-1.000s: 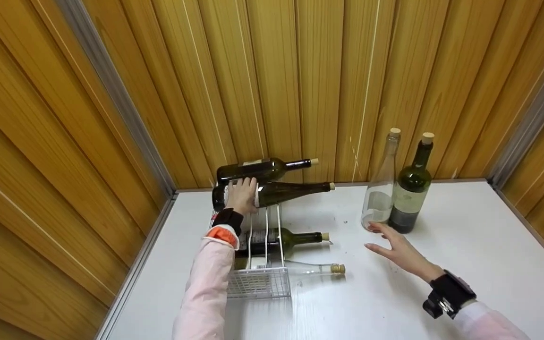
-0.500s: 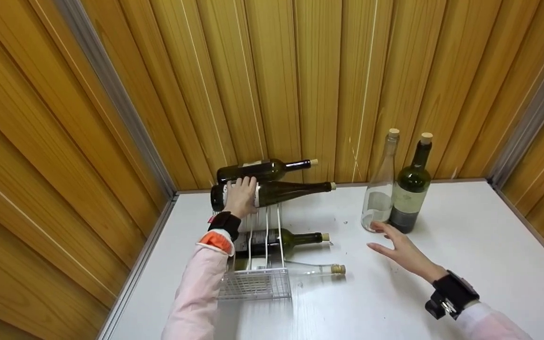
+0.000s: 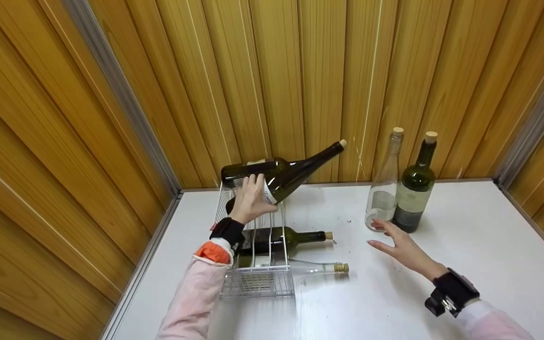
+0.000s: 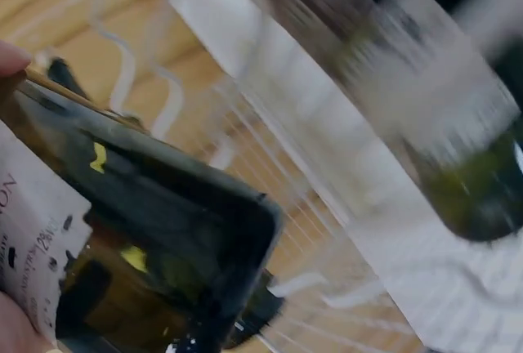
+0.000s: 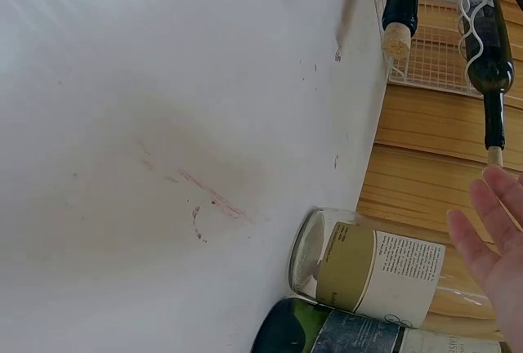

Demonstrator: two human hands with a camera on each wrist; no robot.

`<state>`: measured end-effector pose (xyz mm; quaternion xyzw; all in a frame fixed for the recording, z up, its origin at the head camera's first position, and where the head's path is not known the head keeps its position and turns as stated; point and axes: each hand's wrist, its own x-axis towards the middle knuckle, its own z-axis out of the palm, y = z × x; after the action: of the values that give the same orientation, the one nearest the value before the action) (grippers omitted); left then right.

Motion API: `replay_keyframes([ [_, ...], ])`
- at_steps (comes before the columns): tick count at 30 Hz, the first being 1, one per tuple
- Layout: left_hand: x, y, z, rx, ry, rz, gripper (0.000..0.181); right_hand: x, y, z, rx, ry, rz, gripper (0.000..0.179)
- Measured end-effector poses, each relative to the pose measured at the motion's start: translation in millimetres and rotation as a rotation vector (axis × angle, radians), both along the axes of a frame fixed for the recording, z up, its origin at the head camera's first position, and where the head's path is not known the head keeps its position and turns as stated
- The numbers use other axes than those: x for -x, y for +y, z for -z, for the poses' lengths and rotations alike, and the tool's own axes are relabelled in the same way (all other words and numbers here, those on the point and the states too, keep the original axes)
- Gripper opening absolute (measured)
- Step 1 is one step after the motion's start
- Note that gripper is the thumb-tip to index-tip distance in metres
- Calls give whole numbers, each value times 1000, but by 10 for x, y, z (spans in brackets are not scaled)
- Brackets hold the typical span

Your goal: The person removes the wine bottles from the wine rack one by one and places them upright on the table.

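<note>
A dark wine bottle [image 3: 295, 179] with a cork slants up to the right above the white wire rack [image 3: 265, 283]. My left hand [image 3: 249, 200] grips it round its label; the left wrist view shows the bottle's base [image 4: 204, 239] close up, between thumb and fingers. Out over the table, my right hand [image 3: 402, 248] has its fingers spread and holds nothing. Just beyond it stand a clear corked bottle [image 3: 381, 200] and a green wine bottle [image 3: 412, 200], both upright, side by side. In the right wrist view the right fingers [image 5: 494, 214] are near the clear bottle [image 5: 400, 279].
Behind the held bottle another dark bottle [image 3: 241, 174] lies across the rack, its neck hidden. Lower in the rack lie a green bottle [image 3: 295, 237] and a clear bottle [image 3: 314, 267], necks pointing right. Wooden panels [image 3: 319, 85] wall the white table [image 3: 347, 307].
My left hand has tipped the dark bottle up from lying level in the rack, its neck rising to the right. The right hand has stayed nearly still.
</note>
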<state>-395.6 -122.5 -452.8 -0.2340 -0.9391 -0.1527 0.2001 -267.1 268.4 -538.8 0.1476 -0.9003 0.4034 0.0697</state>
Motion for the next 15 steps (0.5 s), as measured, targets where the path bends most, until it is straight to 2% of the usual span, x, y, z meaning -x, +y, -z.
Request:
replay_keyframes([
  [4,-33,144,-41,-101,23,28,85,5,-24,-16,20,5,-6,62],
  [5,-12,179,-22,-135,21,33,85,5,-29,-17,24,8,-7,62],
  [7,275,211,271,-225,57,65,96,2,-38,-21,25,9,-10,63],
  [9,287,286,290,-301,37,84,96,1,-40,-27,29,7,-11,63],
  [11,249,378,265,-412,-16,124,92,1,-37,-33,31,5,-15,63],
  [12,187,421,213,-460,-48,143,91,1,-36,-36,33,3,-16,63],
  [14,-197,551,-156,-534,-142,151,78,3,-33,-40,33,3,-15,63],
  [15,-263,596,-207,-573,-167,164,75,5,-32,-42,30,5,-13,62],
])
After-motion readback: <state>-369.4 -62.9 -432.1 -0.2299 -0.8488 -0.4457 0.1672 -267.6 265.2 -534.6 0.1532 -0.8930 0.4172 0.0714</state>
